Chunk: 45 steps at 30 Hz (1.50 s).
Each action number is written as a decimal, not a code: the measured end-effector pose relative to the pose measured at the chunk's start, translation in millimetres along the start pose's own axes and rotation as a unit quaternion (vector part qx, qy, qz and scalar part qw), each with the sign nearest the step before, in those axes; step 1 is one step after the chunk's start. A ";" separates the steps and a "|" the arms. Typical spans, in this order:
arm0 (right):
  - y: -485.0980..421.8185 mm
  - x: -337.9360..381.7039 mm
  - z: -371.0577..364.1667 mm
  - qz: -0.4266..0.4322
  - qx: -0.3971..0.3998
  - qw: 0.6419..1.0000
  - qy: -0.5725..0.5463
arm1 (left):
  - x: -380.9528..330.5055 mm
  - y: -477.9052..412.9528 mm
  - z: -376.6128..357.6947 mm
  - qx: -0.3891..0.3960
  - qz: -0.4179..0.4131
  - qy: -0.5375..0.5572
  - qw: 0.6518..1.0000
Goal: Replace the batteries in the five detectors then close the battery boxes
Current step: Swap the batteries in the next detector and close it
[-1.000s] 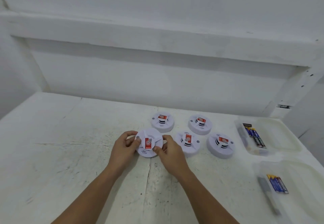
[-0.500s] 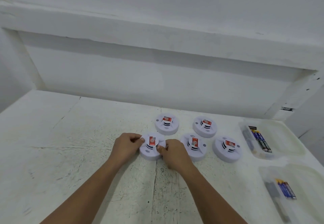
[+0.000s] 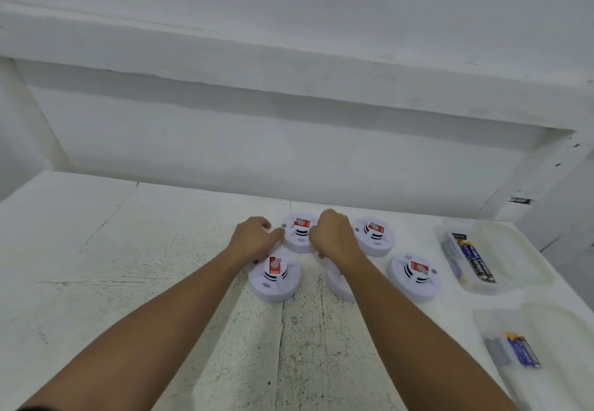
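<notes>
Five white round detectors with red labels lie on the white table. My left hand [image 3: 254,240] and my right hand [image 3: 334,237] are at the back-left detector [image 3: 299,233], fingers curled round its left and right edges. The front-left detector [image 3: 274,277] lies free on the table, just below my left hand. My right forearm hides most of the middle detector [image 3: 336,285]. The back-right detector [image 3: 374,237] and the front-right detector [image 3: 414,277] stand untouched.
At the right, a clear plastic box [image 3: 520,278] holds several dark and blue batteries [image 3: 475,259]. A second clear box [image 3: 565,349] nearer me holds blue batteries [image 3: 522,351]. A white wall rises behind the table [image 3: 96,266].
Both hands let go of the front-left detector, which now lies on the table, and moved forward to the back-left detector.
</notes>
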State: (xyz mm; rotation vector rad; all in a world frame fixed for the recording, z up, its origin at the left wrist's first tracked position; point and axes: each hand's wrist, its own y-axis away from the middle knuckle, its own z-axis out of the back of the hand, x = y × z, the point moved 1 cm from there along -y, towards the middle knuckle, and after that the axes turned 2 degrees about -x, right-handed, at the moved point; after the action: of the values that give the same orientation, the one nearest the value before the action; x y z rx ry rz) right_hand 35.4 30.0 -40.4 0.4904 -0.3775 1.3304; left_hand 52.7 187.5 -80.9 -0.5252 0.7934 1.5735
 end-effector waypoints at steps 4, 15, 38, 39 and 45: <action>-23.1 0.5 -3.0 -0.015 0.027 0.999 0.045 | -17.3 -13.5 -14.7 0.025 -0.005 -0.013 1.000; -25.3 -5.9 6.0 -0.035 0.044 0.998 -0.010 | -18.2 -19.1 -12.5 0.029 0.033 0.169 0.985; 145.2 -132.7 43.6 -0.023 -0.066 0.919 -0.388 | -22.7 165.8 -79.7 -0.037 -0.140 0.356 0.923; 150.1 -139.5 40.8 -0.021 -0.064 0.924 -0.376 | -18.2 169.3 -84.4 -0.028 -0.143 0.355 0.924; 176.6 -166.4 21.7 0.007 -0.072 0.949 -0.305 | -0.7 184.3 -102.3 0.026 -0.157 0.304 0.939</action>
State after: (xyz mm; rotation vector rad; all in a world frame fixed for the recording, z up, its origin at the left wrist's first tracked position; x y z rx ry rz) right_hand -171.0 -90.3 -88.2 0.7746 -0.9845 1.1313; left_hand -138.9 105.7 -112.9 -1.0723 1.1424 1.0915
